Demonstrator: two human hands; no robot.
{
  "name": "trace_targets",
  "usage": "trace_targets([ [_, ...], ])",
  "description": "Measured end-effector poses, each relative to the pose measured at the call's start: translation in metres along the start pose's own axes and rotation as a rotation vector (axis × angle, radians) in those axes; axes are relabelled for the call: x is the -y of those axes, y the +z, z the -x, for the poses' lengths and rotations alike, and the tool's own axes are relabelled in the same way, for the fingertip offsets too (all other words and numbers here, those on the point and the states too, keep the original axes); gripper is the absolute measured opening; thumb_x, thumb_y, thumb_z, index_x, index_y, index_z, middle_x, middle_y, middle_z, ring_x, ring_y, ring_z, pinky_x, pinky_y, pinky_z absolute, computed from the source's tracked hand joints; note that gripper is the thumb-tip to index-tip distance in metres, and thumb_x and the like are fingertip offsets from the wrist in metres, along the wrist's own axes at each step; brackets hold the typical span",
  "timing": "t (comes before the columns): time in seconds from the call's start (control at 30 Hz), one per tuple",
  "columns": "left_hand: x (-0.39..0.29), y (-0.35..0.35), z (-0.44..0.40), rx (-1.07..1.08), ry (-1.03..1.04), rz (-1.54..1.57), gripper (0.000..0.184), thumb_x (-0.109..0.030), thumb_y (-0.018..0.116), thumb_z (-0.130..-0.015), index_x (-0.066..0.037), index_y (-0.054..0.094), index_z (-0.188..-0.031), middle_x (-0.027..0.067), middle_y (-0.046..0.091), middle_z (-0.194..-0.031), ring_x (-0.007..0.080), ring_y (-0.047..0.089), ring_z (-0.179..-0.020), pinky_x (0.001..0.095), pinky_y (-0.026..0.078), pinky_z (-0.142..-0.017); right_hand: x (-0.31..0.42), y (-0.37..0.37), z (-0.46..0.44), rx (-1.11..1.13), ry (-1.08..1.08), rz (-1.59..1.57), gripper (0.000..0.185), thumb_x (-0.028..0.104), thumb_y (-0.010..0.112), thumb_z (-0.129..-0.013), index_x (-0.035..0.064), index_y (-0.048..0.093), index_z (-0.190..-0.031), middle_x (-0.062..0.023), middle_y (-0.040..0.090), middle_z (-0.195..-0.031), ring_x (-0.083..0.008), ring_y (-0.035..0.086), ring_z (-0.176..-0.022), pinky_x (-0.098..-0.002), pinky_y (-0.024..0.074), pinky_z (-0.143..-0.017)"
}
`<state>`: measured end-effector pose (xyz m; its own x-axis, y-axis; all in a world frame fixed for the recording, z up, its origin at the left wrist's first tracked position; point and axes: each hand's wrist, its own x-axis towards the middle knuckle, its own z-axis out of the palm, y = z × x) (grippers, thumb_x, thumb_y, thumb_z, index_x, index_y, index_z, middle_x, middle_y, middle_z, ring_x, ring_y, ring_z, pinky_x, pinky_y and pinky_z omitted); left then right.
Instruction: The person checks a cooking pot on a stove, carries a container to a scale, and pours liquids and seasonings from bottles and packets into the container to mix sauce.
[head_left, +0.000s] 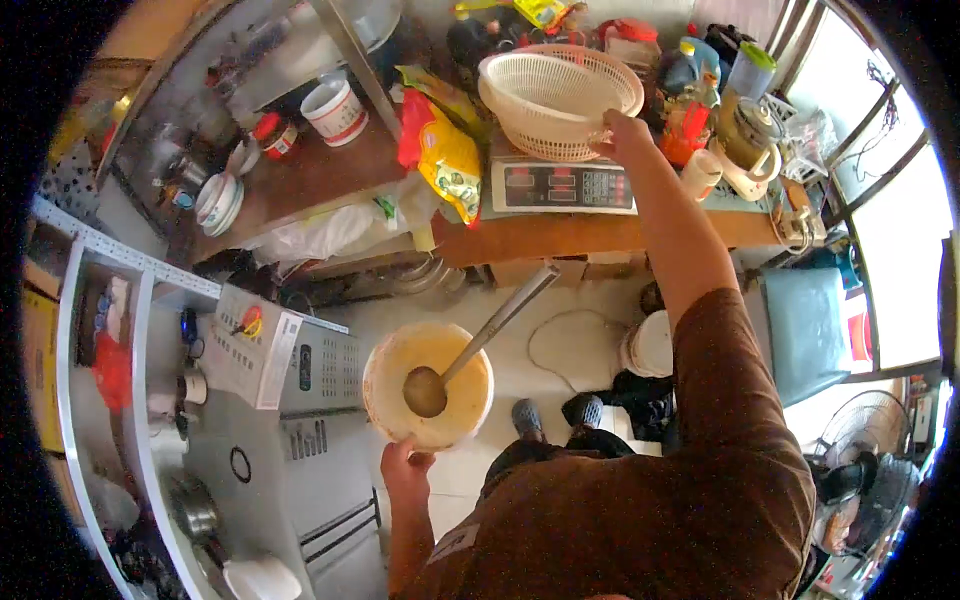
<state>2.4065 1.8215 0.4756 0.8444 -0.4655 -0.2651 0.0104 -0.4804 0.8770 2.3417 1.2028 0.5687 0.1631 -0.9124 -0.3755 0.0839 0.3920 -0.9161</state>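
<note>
My left hand (407,465) is closed on the near rim of a white bucket (477,412). A metal ladle (500,320) leans in the bucket, its bowl at the bottom and its handle sticking out past the far rim. Stretched forward, my right hand (628,137) grips the right side of a white plastic colander (530,125). That colander is tilted, and a second, pinkish basket (598,62) shows behind its rim. Just below them on the counter is a digital scale (565,187). Whether the colanders rest on the scale I cannot tell.
A yellow and red bag (445,150) stands left of the scale. Bottles and a glass blender jug (752,130) crowd the right end of the counter (590,235). To the left are a cardboard box (250,345) and a metal shelf frame (145,370). A cable lies on the floor (520,345).
</note>
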Motion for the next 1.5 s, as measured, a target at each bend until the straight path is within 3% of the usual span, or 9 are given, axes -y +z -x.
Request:
trace_targets([
  [0.2, 0.037, -0.017, -0.033, 0.201, 0.352, -0.104, 0.033, 0.009, 0.064, -0.069, 0.003, 0.057, -0.1, 0.0124, 0.052, -0.094, 0.0202, 0.059, -0.075, 0.0284, 0.052, -0.06, -0.024, -0.091, 0.075, 0.077, -0.118, -0.226, 0.025, 0.014, 0.058, -0.084, -0.0031, 0.055, -0.102, -0.0122, 0.057, -0.091, -0.0247, 0.063, -0.074, -0.0329, 0.0596, -0.062],
  [0.43, 0.023, 0.008, -0.059, 0.185, 0.113, 0.174, 0.017, -0.006, 0.057, -0.079, -0.003, 0.054, -0.096, 0.0066, 0.053, -0.09, 0.0134, 0.051, -0.077, 0.0249, 0.047, -0.059, -0.069, -0.284, 0.214, -0.107, -0.053, -0.605, 0.029, 0.02, 0.06, -0.085, 0.0021, 0.057, -0.107, -0.0106, 0.062, -0.102, -0.0224, 0.062, -0.09, -0.0345, 0.0517, -0.078],
  [0.57, -0.013, 0.035, -0.055, 0.2, 0.355, -0.095, 0.012, -0.02, 0.056, -0.084, -0.009, 0.055, -0.088, 0.0016, 0.055, -0.079, 0.013, 0.052, -0.072, 0.026, 0.044, -0.057, -0.098, -0.407, 0.263, -0.321, -0.718, 0.9, 0.034, 0.021, 0.066, -0.081, 0.0018, 0.058, -0.107, -0.0119, 0.064, -0.094, -0.021, 0.063, -0.086, -0.0337, 0.051, -0.076],
  [0.63, -0.022, 0.037, -0.069, 0.182, -0.018, 0.256, 0.013, -0.014, 0.056, -0.083, -0.005, 0.055, -0.091, 0.0045, 0.056, -0.08, 0.0143, 0.053, -0.072, 0.0259, 0.046, -0.057, -0.125, -0.469, 0.239, -0.463, -0.257, -0.203, 0.035, 0.026, 0.061, -0.086, -0.001, 0.056, -0.107, -0.0124, 0.061, -0.094, -0.0251, 0.062, -0.083, -0.0357, 0.0554, -0.072],
  [0.73, -0.055, 0.053, -0.066, 0.1, -0.384, 0.642, 0.016, -0.013, 0.056, -0.083, -0.002, 0.056, -0.095, 0.0071, 0.058, -0.08, 0.0163, 0.055, -0.07, 0.0267, 0.047, -0.056, -0.162, -0.552, 0.207, -0.67, -0.106, -0.514, 0.035, 0.016, 0.067, -0.077, 0.004, 0.054, -0.107, -0.0095, 0.056, -0.082, -0.0201, 0.058, -0.078, -0.0296, 0.0493, -0.069],
  [0.97, -0.178, 0.085, -0.019, 0.042, -0.313, 0.711, 0.024, -0.014, 0.057, -0.083, -0.005, 0.056, -0.106, 0.0061, 0.064, -0.094, 0.0169, 0.063, -0.074, 0.0278, 0.053, -0.053, -0.268, -0.735, 0.119, -0.698, -0.251, -0.688, 0.023, 0.022, 0.055, -0.09, 0.0022, 0.047, -0.097, -0.008, 0.05, -0.087, -0.0286, 0.054, -0.085, -0.0441, 0.0544, -0.075],
  [1.0, -0.198, 0.094, -0.02, 0.047, -0.279, 0.726, 0.023, -0.015, 0.057, -0.084, -0.006, 0.056, -0.106, 0.0062, 0.064, -0.095, 0.0167, 0.063, -0.077, 0.0274, 0.055, -0.055, -0.309, -0.769, 0.102, -0.667, -0.416, -0.03, 0.024, 0.022, 0.055, -0.09, 0.0018, 0.046, -0.1, -0.0101, 0.049, -0.095, -0.0282, 0.054, -0.087, -0.044, 0.0531, -0.077],
  [1.07, -0.226, 0.105, -0.034, 0.135, -0.209, 0.759, 0.024, -0.016, 0.057, -0.085, -0.006, 0.056, -0.106, 0.0064, 0.064, -0.097, 0.017, 0.064, -0.08, 0.0276, 0.057, -0.059, -0.251, -0.711, 0.124, -0.785, -0.143, -0.766, 0.033, 0.032, 0.047, -0.094, 0.0005, 0.051, -0.102, -0.0077, 0.055, -0.089, -0.0233, 0.057, -0.085, -0.0382, 0.0525, -0.073],
  [1.5, -0.385, 0.263, -0.205, 0.3, 0.007, 0.672, 0.022, -0.016, 0.061, -0.083, -0.007, 0.052, -0.101, 0.008, 0.055, -0.092, 0.0242, 0.059, -0.078, 0.0335, 0.058, -0.06, -0.208, -0.439, 0.139, -0.211, 0.14, -0.173, 0.02, 0.021, 0.056, -0.088, 0.004, 0.059, -0.097, -0.0037, 0.058, -0.085, -0.0138, 0.058, -0.073, -0.0251, 0.0465, -0.056],
])
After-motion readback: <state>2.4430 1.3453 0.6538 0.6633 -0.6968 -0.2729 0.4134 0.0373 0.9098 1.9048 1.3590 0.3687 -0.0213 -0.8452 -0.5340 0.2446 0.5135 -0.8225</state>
